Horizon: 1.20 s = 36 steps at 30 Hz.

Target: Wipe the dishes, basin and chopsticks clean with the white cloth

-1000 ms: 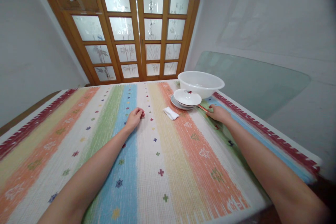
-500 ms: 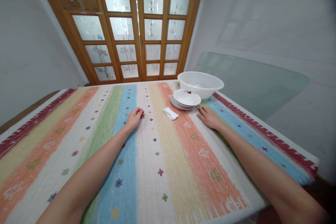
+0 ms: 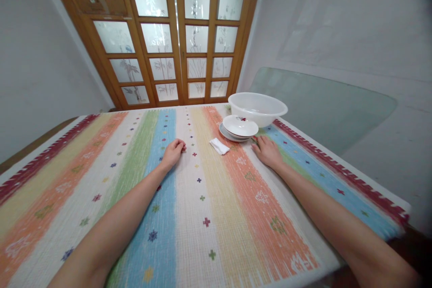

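Note:
My left hand [image 3: 174, 152] rests loosely curled on its side on the striped tablecloth [image 3: 189, 198], with nothing visible in it. To its right lies a small folded white cloth [image 3: 219, 146], apart from both hands. My right hand [image 3: 267, 150] is palm down, fingers stretched forward and a little apart. Its fingertips are beside a thin reddish and dark item [image 3: 255, 140], too small and covered to name; I cannot tell if they touch it. Just beyond, a white plate [image 3: 240, 125] with a red motif sits on top of another plate [image 3: 232, 137].
A large white plastic basin [image 3: 258, 107] stands behind the plates, near the table's far right corner. A greenish glass panel [image 3: 324, 103] leans along the right wall. Wooden doors [image 3: 180, 54] with frosted panes rise beyond the far edge.
My right hand has shifted slightly forward and inward, its fingers drawing together beside the thin item. The left hand and the dishes have not moved.

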### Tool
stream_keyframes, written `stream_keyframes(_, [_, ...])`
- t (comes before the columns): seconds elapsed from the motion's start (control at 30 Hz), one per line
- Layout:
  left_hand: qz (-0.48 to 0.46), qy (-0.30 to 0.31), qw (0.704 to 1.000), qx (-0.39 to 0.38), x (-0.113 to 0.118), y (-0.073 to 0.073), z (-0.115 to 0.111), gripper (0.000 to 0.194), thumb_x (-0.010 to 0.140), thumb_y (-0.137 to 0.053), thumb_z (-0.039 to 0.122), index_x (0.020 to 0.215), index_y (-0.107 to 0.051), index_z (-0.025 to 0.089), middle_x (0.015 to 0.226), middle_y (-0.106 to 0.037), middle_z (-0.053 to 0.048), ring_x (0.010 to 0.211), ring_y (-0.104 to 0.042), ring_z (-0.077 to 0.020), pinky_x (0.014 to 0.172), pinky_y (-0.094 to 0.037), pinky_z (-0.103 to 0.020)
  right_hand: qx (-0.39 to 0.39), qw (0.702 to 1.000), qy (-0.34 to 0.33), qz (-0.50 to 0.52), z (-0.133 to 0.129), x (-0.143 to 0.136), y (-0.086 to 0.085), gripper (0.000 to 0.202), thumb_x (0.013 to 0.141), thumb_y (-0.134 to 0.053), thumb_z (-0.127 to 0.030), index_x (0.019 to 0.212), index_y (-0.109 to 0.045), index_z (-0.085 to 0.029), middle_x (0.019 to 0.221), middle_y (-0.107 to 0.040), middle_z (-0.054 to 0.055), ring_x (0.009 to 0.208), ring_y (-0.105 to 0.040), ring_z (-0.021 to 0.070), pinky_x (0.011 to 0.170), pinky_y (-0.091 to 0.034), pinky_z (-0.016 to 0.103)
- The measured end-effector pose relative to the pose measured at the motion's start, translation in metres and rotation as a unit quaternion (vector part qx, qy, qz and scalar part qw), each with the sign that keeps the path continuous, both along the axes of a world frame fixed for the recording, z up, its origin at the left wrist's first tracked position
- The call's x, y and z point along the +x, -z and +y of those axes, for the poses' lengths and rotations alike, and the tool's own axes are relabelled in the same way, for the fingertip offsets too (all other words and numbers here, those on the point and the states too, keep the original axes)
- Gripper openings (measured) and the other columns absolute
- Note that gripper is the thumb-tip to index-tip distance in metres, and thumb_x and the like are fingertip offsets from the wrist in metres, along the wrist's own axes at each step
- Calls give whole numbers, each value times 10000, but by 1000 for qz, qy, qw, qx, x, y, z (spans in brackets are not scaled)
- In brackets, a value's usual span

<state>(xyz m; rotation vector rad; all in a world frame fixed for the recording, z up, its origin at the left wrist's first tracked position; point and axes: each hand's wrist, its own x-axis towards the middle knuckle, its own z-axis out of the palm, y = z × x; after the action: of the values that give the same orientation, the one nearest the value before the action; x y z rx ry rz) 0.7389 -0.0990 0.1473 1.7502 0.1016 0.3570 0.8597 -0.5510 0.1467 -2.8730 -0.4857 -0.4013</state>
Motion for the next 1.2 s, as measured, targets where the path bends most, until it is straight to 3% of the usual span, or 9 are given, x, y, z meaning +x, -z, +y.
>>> stream_keyframes(0.07, [-1,1,1000,2,0,-1,0,209,865,-541,405,867,-597,204,808,-663,-39,751,-640,-184,766,-517,-323,91,995,-7,-34,9,-5,-6,625,1036,-332,-509,1473,-511,-99,1550,-450,203,1460,-382,348,1221,-276,539])
stream_keyframes(0.13, [-1,2,1000,3,1,-1,0,201,865,-537,393,864,-599,201,804,-662,-39,747,-639,-183,764,-516,-323,249,968,19,-15,23,-8,-12,584,1046,-311,-489,1467,-513,-139,1496,-520,174,1375,-499,312,1170,-385,511])
stream_keyframes(0.2, [0,4,1000,6,1,-1,0,196,867,-534,384,866,-601,200,809,-664,-39,751,-641,-182,768,-515,-322,441,892,67,74,39,-10,-19,586,1054,-286,-531,1484,-472,-179,1444,-565,164,1221,-631,277,1029,-532,480])
stream_keyframes(0.27, [-1,4,1000,9,0,-2,0,201,870,-532,390,870,-602,201,816,-667,-40,759,-644,-182,774,-516,-322,589,781,93,186,58,-13,-25,634,1048,-292,-599,1526,-385,-194,1436,-559,192,1079,-704,256,874,-613,438])
stream_keyframes(0.33, [-1,2,1000,11,-1,-2,-1,210,871,-532,401,872,-600,202,819,-670,-43,763,-645,-184,775,-516,-322,665,697,98,248,75,-16,-30,695,1031,-334,-650,1566,-296,-207,1486,-502,224,1025,-726,253,792,-635,411])
stream_keyframes(0.37, [-1,1,1000,10,-2,-2,-1,212,871,-532,404,871,-599,203,817,-670,-43,761,-645,-185,773,-516,-323,683,677,100,254,82,-18,-31,706,1027,-359,-654,1575,-273,-218,1514,-470,227,1016,-731,250,774,-640,398])
stream_keyframes(0.67, [2,-1,1000,10,-2,-3,-3,173,865,-534,364,852,-599,204,803,-662,-41,748,-640,-185,747,-504,-317,668,709,44,223,109,-25,-24,476,1061,-404,-509,1434,-442,-217,1447,-538,177,887,-750,205,729,-653,350])
stream_keyframes(1.0, [1,4,1000,24,-5,-4,-2,174,872,-530,367,860,-601,209,815,-672,-42,768,-650,-195,771,-510,-330,689,672,18,271,137,-4,-24,320,1059,-436,-417,1288,-489,-201,1328,-581,177,964,-733,216,725,-653,337])
stream_keyframes(1.2, [-7,7,999,51,-4,0,0,187,889,-530,380,873,-610,211,829,-683,-42,788,-663,-200,786,-514,-333,665,690,0,287,138,3,-25,388,1029,-479,-365,1398,-452,-251,1360,-587,111,1036,-693,177,755,-641,309])
